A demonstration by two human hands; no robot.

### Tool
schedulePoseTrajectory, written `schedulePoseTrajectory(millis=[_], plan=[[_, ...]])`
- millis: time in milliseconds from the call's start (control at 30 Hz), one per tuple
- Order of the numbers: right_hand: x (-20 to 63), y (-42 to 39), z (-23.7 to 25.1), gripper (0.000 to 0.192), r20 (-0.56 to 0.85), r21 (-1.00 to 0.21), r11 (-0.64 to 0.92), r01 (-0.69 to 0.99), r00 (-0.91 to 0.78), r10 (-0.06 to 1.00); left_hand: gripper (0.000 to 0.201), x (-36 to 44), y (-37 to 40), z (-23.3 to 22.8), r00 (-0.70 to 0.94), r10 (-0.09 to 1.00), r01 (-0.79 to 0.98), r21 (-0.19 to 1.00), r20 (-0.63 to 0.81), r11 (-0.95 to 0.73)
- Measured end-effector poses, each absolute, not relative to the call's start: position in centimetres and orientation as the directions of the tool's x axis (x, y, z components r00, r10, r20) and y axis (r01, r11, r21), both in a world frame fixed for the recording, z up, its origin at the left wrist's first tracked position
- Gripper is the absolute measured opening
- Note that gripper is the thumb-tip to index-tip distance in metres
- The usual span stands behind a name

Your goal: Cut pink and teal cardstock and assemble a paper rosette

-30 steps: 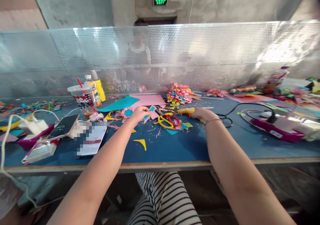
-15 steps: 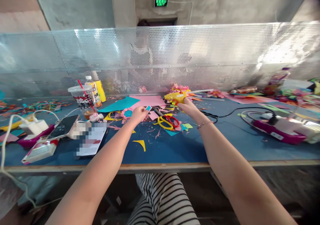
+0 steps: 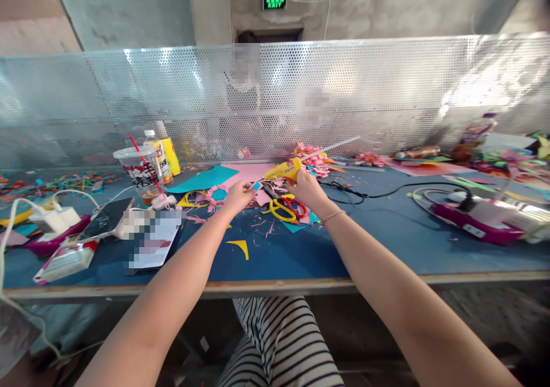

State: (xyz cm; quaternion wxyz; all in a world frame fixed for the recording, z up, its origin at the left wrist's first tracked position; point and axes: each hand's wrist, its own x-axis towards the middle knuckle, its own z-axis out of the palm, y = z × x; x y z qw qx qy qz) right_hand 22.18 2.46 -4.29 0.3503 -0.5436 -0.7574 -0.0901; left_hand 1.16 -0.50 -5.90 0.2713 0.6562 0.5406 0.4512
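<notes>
Between the fingers of my left hand [image 3: 239, 196] is a small piece of blue paper [image 3: 256, 186]. My right hand [image 3: 308, 192] is wrapped round the handle of a yellow glue gun [image 3: 282, 171], whose nozzle points left toward the blue paper. A long pale glue stick [image 3: 333, 147] sticks out of the gun's back end. Below the gun lie scissors with yellow handles [image 3: 281, 210] and a red-handled pair [image 3: 296, 208]. Left of my left hand rests a pink fringed paper ring [image 3: 216, 195] with a blue middle.
Sheets of teal paper [image 3: 206, 179] and pink paper [image 3: 247, 172] lie behind my hands, with scraps around. A black cord [image 3: 395, 189] runs right to a purple power strip [image 3: 476, 226]. At left stand a plastic cup [image 3: 140, 169] and a phone [image 3: 157, 241]. A perforated metal screen [image 3: 172, 100] borders the table.
The glue gun has been lifted from beside the pink paper pile and brought left, its nozzle now close to the blue paper. My left hand stays nearly in place.
</notes>
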Motion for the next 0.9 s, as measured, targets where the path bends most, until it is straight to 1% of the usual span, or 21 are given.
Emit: schedulePoseTrajectory(millis=[100,233,600,767,900], plan=[[22.15,2.26,-4.18,0.027,0.609,-0.248,0.392,0.886,-0.172,0.775,0.017,1.17,-0.49,-5.94,0.003,0.958,0.436,0.861,0.288,-0.260],[22.13,2.14,-4.12,0.027,0.600,-0.221,0.377,0.899,-0.179,0.780,0.020,1.34,-0.85,-5.69,-0.002,0.963,0.404,0.881,0.270,-0.246],[22.37,2.20,-4.07,0.027,0.567,-0.242,0.375,0.895,-0.183,0.803,0.015,1.31,-0.80,-5.47,-0.045,0.962,0.384,0.893,0.271,-0.234],[22.63,2.54,-4.30,0.027,0.585,-0.217,0.376,0.901,-0.189,0.789,0.012,1.18,-0.89,-5.41,-0.047,0.955,0.373,0.892,0.292,-0.255],[22.65,2.40,-4.19,0.032,0.560,-0.259,0.383,0.887,-0.185,0.808,0.017,1.01,-0.55,-5.55,-0.074,0.955,0.355,0.903,0.286,-0.243]])
